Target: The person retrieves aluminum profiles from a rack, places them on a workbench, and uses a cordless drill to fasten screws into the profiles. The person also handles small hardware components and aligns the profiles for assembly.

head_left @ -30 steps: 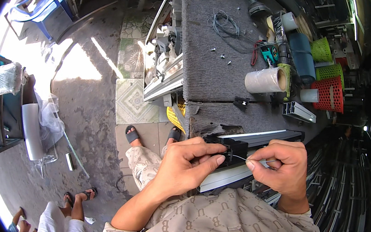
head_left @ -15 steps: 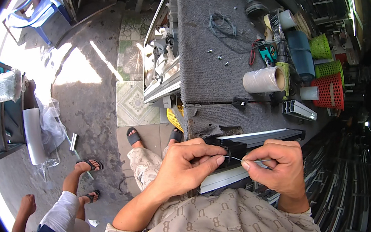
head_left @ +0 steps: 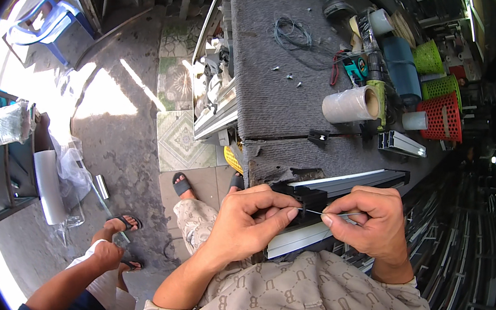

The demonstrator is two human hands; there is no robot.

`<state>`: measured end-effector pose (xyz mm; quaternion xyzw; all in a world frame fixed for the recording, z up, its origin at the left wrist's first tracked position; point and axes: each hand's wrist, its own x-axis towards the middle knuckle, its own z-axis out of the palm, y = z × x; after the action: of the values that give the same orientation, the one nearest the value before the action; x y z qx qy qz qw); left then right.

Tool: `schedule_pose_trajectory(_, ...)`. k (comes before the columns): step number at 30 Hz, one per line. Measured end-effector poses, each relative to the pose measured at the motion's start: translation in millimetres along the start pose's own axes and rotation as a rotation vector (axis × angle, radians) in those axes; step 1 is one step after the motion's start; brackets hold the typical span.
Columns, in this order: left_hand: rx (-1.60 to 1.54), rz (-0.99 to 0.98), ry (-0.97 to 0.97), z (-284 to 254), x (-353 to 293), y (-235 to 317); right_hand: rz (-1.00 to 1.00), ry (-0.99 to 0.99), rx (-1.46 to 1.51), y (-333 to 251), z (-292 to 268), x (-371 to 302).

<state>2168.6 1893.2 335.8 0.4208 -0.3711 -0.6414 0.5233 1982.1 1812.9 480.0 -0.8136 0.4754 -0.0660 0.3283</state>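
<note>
A thin pale cord [head_left: 312, 211] runs short and straight between my two hands. My left hand [head_left: 250, 221] pinches one part of it between thumb and forefinger, beside a black end piece [head_left: 311, 196]. With thumb and fingertips pressed together, my right hand [head_left: 370, 222] grips the cord a little farther right, and a bit of it shows past the fingers. The black end piece sits at the left end of a long black and white metal profile [head_left: 360, 182] on the bench's near edge. Below my fingers lies a white strip [head_left: 298, 238], partly hidden by both hands.
The grey carpeted bench [head_left: 272, 99] holds a wrapped film roll [head_left: 343, 107], a tape measure [head_left: 355, 68], a coil of cord [head_left: 293, 33], loose screws and a short metal profile [head_left: 401, 143]. Baskets [head_left: 441, 117] stand right. Another person's arm [head_left: 69, 285] is at left.
The other person's arm at left has swung forward and right over their legs. My hands have stayed almost in place, still pinching the cord; the view has shifted slightly.
</note>
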Motion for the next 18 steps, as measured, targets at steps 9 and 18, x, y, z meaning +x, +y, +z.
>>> schedule_pose_trajectory(9,0.182,0.2,0.24,-11.6,18.6,18.5,0.084,0.167,0.245,24.9,-26.0,-21.0)
schedule_pose_trajectory(18,1.064,0.469,-0.089,15.0,123.2,29.3,0.129,0.316,0.564,69.5,-33.6,-51.8)
